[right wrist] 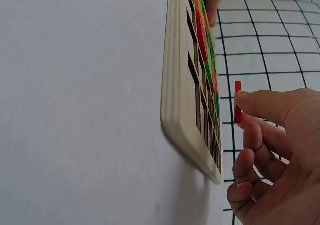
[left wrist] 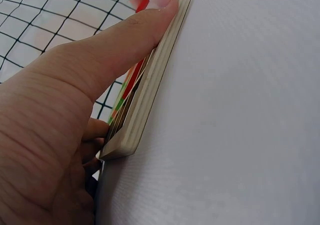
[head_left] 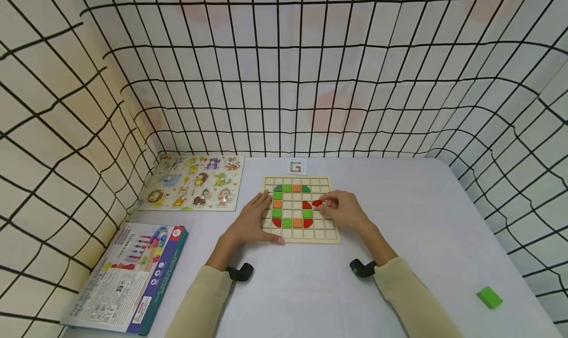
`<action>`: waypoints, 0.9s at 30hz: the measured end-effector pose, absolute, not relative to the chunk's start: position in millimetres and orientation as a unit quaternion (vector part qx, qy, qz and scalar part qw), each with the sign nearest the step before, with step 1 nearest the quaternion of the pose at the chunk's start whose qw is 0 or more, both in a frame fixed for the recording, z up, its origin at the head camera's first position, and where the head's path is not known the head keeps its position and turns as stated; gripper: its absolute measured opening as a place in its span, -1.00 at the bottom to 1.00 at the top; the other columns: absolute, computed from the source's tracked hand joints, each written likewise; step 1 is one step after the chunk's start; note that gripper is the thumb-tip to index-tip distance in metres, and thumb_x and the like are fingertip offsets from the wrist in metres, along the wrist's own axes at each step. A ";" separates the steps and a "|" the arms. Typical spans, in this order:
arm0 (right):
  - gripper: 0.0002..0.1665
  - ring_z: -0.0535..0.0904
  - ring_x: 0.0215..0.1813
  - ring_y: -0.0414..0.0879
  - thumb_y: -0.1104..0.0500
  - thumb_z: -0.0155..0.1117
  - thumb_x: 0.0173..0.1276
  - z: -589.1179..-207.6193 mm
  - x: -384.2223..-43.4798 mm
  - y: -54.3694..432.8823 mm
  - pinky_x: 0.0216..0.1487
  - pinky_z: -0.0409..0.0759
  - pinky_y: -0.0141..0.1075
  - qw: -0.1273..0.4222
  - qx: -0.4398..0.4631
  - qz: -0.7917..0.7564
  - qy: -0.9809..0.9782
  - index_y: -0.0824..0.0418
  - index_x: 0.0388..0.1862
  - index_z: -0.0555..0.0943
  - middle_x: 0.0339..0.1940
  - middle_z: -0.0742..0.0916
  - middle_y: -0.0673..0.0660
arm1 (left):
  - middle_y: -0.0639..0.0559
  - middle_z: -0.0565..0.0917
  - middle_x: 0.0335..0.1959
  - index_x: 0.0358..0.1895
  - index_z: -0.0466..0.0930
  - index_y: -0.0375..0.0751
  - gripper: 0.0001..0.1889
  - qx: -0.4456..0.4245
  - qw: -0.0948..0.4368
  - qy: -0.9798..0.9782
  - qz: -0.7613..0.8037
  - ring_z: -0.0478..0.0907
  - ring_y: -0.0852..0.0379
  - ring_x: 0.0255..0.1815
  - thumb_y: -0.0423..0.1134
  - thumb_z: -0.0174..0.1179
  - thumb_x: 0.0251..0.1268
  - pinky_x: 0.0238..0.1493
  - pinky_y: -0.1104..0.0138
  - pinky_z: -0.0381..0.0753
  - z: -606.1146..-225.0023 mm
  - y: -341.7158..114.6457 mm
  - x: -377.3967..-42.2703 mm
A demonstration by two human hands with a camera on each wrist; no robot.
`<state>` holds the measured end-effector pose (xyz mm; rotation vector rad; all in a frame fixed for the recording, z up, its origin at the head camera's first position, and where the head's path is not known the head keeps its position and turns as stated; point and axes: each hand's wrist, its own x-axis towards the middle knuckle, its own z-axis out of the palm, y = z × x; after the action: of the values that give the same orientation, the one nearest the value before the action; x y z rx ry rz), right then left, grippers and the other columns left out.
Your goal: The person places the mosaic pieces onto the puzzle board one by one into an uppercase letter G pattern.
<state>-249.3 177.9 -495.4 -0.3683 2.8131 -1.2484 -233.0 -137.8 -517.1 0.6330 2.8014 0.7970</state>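
A square wooden grid board (head_left: 326, 235) lies on the white table. On it, green, orange and red tiles form a G-like outline, with a red rounded tile (head_left: 306, 205) at its inner right end. My left hand (head_left: 249, 220) rests along the board's left side, fingers spread on the edge and thumb (left wrist: 135, 32) across the front rim. Between thumb and index finger my right hand (head_left: 347, 209) pinches a small red tile (right wrist: 238, 102), held over the board's right half. The other fingers of that hand are curled in.
A small pattern card (head_left: 297, 167) lies behind the board. To the left are an animal puzzle board (head_left: 188, 185) and a printed box (head_left: 126, 279). One green block (head_left: 490, 297) sits at the far right front. Black-lined netting (head_left: 288, 81) encloses the table's back and sides.
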 end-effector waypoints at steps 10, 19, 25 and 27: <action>-0.69 0.44 -0.40 -0.15 0.11 0.39 0.44 -496.4 -258.9 144.3 -0.40 0.36 -0.41 0.047 -0.146 -0.405 0.901 0.21 0.08 0.74 -0.42 0.61 0.01 | 0.06 -0.14 0.74 0.70 -0.10 -0.08 0.46 0.205 0.089 0.939 0.260 -0.27 0.00 0.76 0.49 0.52 -0.25 0.71 -0.04 -0.09 -515.9 -137.7 -233.4; -0.71 0.46 -0.38 -0.14 0.12 0.40 0.44 -498.6 -262.2 129.1 -0.43 0.35 -0.43 0.069 -0.150 -0.391 0.905 0.19 0.08 0.74 -0.44 0.61 0.02 | 0.04 -0.14 0.74 0.70 -0.10 -0.09 0.46 0.211 0.088 0.938 0.261 -0.26 -0.03 0.76 0.50 0.51 -0.24 0.70 -0.06 -0.09 -517.3 -136.6 -233.5; -0.69 0.47 -0.37 -0.14 0.12 0.41 0.43 -500.1 -263.2 125.7 -0.39 0.40 -0.39 0.067 -0.149 -0.377 0.912 0.16 0.10 0.74 -0.43 0.61 0.01 | 0.03 -0.13 0.74 0.70 -0.08 -0.11 0.46 0.211 0.083 0.938 0.264 -0.25 -0.03 0.76 0.49 0.53 -0.25 0.70 -0.06 -0.09 -516.1 -137.6 -233.6; -0.70 0.47 -0.37 -0.14 0.13 0.40 0.43 -500.2 -263.1 124.7 -0.38 0.41 -0.38 0.069 -0.150 -0.372 0.913 0.15 0.10 0.74 -0.44 0.61 0.01 | 0.02 -0.12 0.74 0.70 -0.08 -0.11 0.45 0.211 0.084 0.938 0.264 -0.25 -0.04 0.76 0.48 0.53 -0.24 0.70 -0.06 -0.09 -516.2 -138.0 -233.5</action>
<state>-263.1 124.7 -500.2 -0.4529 2.7506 -1.1206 -233.5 -138.0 -516.2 0.6294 2.7979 0.7869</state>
